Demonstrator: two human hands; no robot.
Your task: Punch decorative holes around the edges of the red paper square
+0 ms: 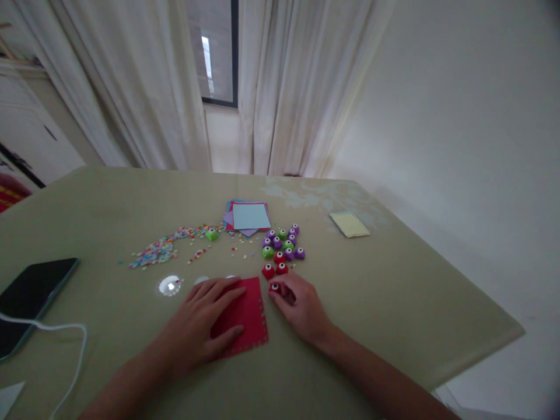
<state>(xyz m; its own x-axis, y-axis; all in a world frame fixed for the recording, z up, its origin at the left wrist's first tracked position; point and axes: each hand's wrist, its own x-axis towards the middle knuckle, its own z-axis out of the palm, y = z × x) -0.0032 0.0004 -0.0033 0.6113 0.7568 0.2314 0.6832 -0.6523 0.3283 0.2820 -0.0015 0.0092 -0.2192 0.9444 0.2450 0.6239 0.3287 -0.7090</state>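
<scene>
A red sheet of paper lies in front of me, with a row of small holes along its right and lower edges. My left hand rests flat on its left part, fingers spread. Just right of the sheet, my right hand pinches a small red craft punch with a white-and-black round top. Several similar punches stand beyond that hand: red ones nearest, then green ones and purple ones. Clear round dishes, partly hidden, sit behind my left fingers.
A stack of coloured paper squares lies farther back, and a pale yellow sheet is at the right. Paper confetti is scattered left of centre, near a lone green punch. A clear dish, a tablet and a white cable lie left.
</scene>
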